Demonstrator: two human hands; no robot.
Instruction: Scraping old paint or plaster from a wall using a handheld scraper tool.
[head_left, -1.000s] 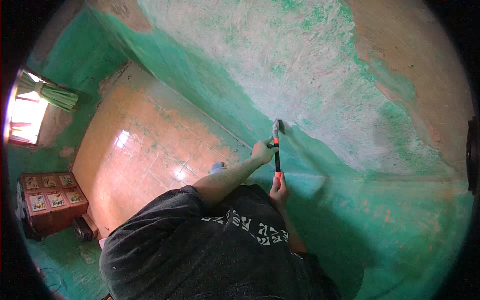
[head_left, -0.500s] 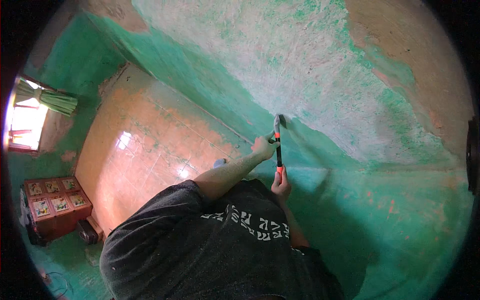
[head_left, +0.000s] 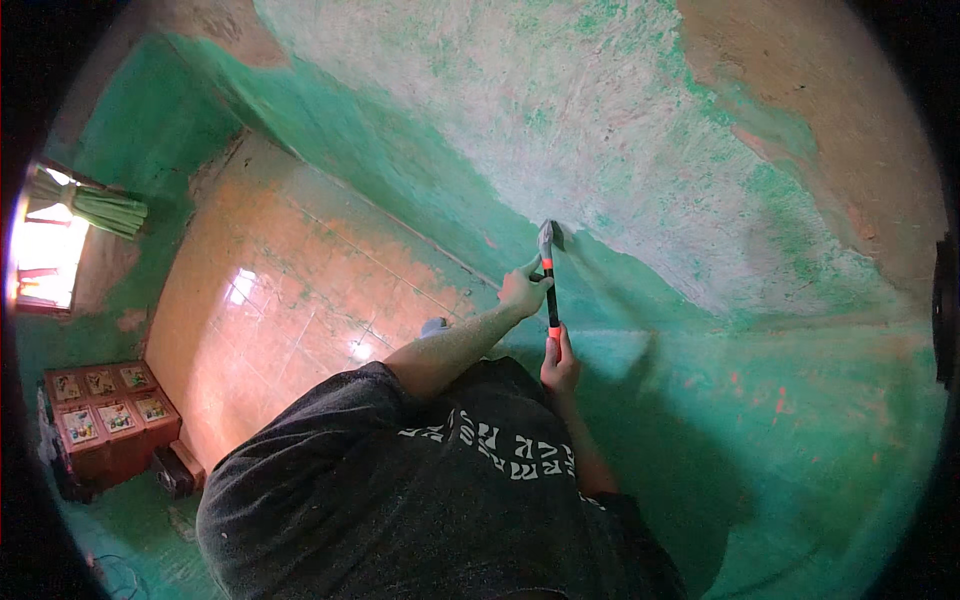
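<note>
A: Nearest thing first?

B: Black T-shirt (head_left: 390, 510), white lettering, then the right hand (head_left: 561, 366) just beyond it, closed round the orange butt of a long-handled scraper (head_left: 551, 292)

A: Left hand (head_left: 522, 290)?

B: Farther up, on the scraper's left side, closed on the black shaft just short of the head, one finger reaching along toward the orange collar; far-side fingers hidden, can't tell how they wrap

A: Why two hands, spread like that?

B: My read: rear hand for push, front one for steering and pressing the blade flat

A: Where's the scraper relative to the grip?

B: Shaft runs near to far through both hands, a bare stretch between them; grey metal head (head_left: 546, 238) sticks out past the left hand

A: Touching anything?

B: Head seems set on the wall, contact too small to confirm, right where green paint (head_left: 400, 150) meets a whitish patch (head_left: 600, 110); probably put there to catch that edge

A: Rest?

B: Tiled floor (head_left: 290, 310) to the left, reddish chest (head_left: 140, 440) with picture panels farther left, green curtain (head_left: 108, 208) tied at the window (head_left: 45, 255), far left
</note>
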